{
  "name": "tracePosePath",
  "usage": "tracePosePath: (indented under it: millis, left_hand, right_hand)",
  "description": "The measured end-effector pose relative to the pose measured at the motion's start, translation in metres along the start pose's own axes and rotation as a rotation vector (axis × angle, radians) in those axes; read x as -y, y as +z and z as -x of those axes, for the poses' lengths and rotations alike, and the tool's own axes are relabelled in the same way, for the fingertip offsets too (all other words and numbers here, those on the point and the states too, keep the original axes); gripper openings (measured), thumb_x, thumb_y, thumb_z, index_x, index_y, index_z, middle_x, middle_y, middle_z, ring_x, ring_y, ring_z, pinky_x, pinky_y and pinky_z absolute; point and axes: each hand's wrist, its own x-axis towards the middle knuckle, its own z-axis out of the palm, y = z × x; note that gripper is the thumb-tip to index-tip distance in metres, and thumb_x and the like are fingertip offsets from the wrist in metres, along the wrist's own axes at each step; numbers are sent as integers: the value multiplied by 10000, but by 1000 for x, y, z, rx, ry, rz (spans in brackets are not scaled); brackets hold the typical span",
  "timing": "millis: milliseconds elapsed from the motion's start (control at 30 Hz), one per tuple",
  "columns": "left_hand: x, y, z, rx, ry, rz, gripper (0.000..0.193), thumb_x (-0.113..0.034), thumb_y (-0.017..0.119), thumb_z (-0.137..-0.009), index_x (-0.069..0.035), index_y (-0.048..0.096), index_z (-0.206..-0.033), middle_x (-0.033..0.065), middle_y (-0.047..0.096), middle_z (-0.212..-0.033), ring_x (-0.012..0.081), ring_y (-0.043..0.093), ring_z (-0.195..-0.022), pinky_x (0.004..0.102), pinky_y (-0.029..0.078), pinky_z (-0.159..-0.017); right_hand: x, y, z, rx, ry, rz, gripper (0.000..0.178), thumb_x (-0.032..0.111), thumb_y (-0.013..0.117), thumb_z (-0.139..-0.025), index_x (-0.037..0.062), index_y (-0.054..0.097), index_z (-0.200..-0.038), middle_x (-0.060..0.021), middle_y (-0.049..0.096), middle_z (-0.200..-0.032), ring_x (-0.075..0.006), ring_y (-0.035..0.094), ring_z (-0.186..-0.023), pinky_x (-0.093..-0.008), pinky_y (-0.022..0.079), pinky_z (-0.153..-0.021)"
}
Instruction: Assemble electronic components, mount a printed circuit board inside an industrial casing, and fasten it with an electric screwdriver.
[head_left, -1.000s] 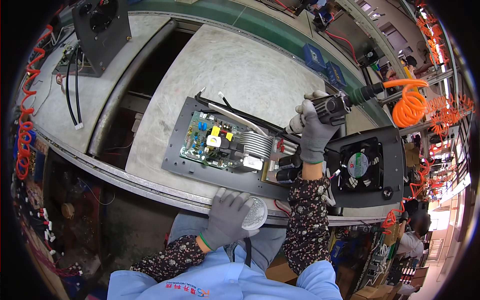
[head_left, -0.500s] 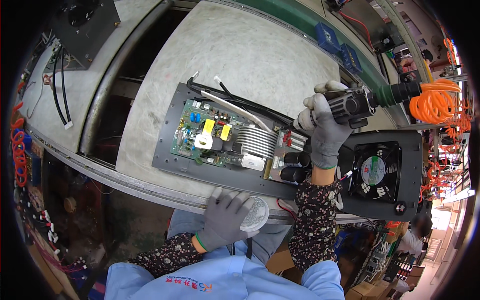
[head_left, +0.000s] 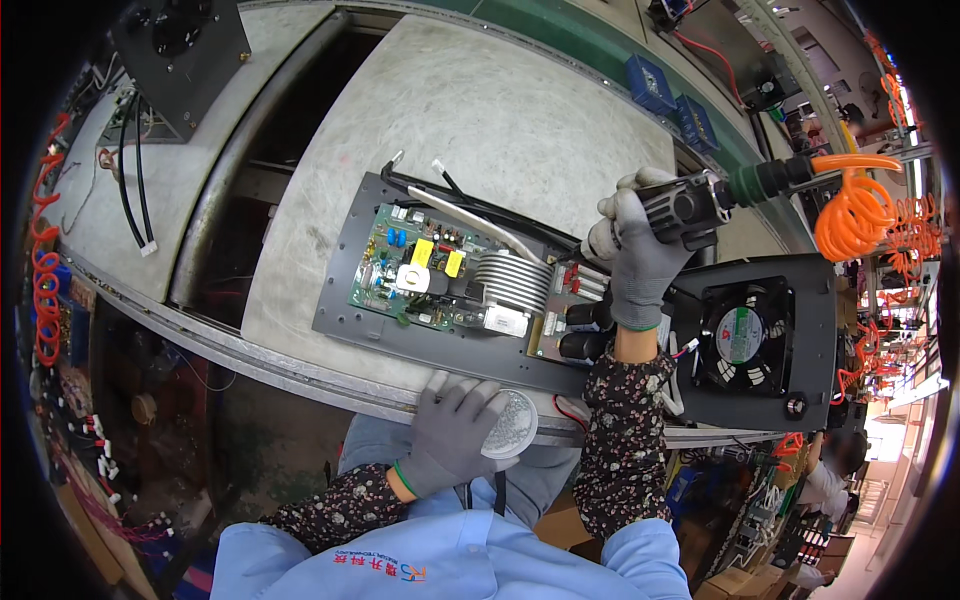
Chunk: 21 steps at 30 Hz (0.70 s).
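Gloved in grey, my right hand (head_left: 640, 255) wraps round a black and grey air screwdriver (head_left: 685, 210). The tool lies level over the right part of a dark metal panel (head_left: 335, 300), its nose pointing left. A green circuit board (head_left: 375, 285) with a flat grey ribbon cable (head_left: 515, 280) and black capacitors is on that panel. My left hand (head_left: 450, 430), also gloved, holds a round white dish (head_left: 512, 425) at the bench's front edge. Small silvery pieces, seemingly screws, fill it. The screwdriver's tip is hidden behind my right fingers.
A black fan (head_left: 742, 335) sits in the dark housing at right. Black cables (head_left: 455, 180) stick out behind the board. An orange coiled hose (head_left: 855, 215) hangs from the screwdriver. Blue boxes (head_left: 650, 85) stand at the back; another fan unit (head_left: 180, 60) is far left.
My right hand and the screwdriver have shifted slightly left, and the hose is drawn out. My left hand keeps the dish in place. The whole view has shifted a little.
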Motion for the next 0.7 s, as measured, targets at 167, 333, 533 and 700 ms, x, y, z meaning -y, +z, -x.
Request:
tracePosePath:
  millis: [167,333,533,700]
  left_hand:
    - [-2,0,3,-25,25,-2,704,-489,754,-577,-79,571,-1119,75,556,-1149,249,511,-1054,518,266,-1036]
    - [2,7,4,-25,-9,17,671,-492,750,-585,-75,593,-1087,88,557,-1163,255,515,-1047,518,269,-1036]
    - [-5,5,1,8,-73,31,635,-478,746,-589,-105,613,-1086,74,545,-1167,259,495,-1074,496,287,-1022]
    - [-4,8,-3,-16,-63,16,645,-470,754,-575,-108,616,-1091,67,536,-1162,260,491,-1072,490,288,-1029]
  right_hand:
    - [2,-9,7,-11,28,-37,412,-89,595,-772,28,461,-1143,-129,579,-911,-120,565,-617,-215,417,-380]
    - [40,-5,22,-87,-24,-40,344,-95,591,-731,17,494,-1042,-108,552,-815,-98,465,-458,-247,406,-378]
    - [93,-31,94,351,-118,-360,368,-67,600,-794,7,445,-1120,-183,549,-963,-167,521,-585,-302,433,-426]
    - [76,-28,156,146,19,-78,370,-44,649,-786,31,448,-1087,-153,543,-917,-206,568,-653,-364,508,-520]
